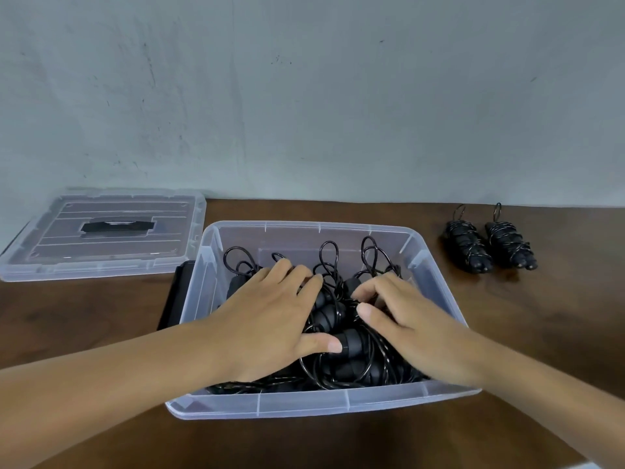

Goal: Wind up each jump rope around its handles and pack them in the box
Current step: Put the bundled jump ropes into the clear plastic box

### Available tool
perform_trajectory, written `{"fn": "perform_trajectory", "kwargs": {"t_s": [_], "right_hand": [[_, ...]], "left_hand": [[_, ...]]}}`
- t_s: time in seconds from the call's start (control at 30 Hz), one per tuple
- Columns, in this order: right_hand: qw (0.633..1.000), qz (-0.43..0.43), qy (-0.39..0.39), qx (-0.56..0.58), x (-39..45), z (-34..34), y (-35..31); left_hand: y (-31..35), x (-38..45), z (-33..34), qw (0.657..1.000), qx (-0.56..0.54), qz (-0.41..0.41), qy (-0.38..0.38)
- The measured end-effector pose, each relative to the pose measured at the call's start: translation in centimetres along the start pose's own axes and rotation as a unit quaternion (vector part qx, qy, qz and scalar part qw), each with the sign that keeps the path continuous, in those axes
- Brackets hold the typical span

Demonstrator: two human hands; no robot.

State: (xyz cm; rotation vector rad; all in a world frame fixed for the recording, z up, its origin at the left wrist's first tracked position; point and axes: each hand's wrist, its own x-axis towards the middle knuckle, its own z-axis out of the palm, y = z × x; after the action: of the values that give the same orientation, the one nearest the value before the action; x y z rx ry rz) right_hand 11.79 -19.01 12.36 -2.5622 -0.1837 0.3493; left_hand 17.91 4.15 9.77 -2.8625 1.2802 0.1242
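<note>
Two hands, mine, are reaching down into a clear plastic box (436,262) that is sitting near the middle of a dark wooden table (524,333), closer to its front edge than its back. My left hand (270,319) is lying palm down on a tangled pile of black jump ropes (348,353) inside the box, fingers fairly straight and spread, thumb stretched toward one black handle. My right hand (402,316) is resting beside it on the same pile, fingers bent and digging among the cords; I cannot tell whether they are actually gripping anything. The hands are lying close together without touching.

Loops of black cord are standing up behind my fingers toward the back wall of the box, and several thick black handles are showing between my hands.

Toward the back right corner of the table, well apart from the box, two wound jump ropes (490,245) are lying side by side, each with cord wrapped tightly around its handles and a small loop poking out at the far end.

At the back left corner of the table, the clear lid (101,231) of the box is lying flat, a black handle at its centre. A flat black object (176,296) is peeking out from beside the left wall of the box; I cannot tell what it is.
</note>
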Motion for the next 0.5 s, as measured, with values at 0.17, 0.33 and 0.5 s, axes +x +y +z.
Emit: {"fn": "perform_trajectory", "kwargs": {"t_s": [0.17,0.33,0.5], "right_hand": [[0.999,-0.022,0.000,-0.046,0.0,1.1,0.4],[0.999,-0.002,-0.021,0.041,-0.1,-0.2,0.2],[0.973,0.026,0.107,0.204,-0.1,-2.2,1.1]], "left_hand": [[0.2,0.1,-0.7,0.999,-0.007,0.003,-0.036],[0.4,0.2,-2.0,0.996,-0.024,-0.019,-0.089],[0.3,1.0,-3.2,0.988,-0.081,-0.062,-0.118]]}}
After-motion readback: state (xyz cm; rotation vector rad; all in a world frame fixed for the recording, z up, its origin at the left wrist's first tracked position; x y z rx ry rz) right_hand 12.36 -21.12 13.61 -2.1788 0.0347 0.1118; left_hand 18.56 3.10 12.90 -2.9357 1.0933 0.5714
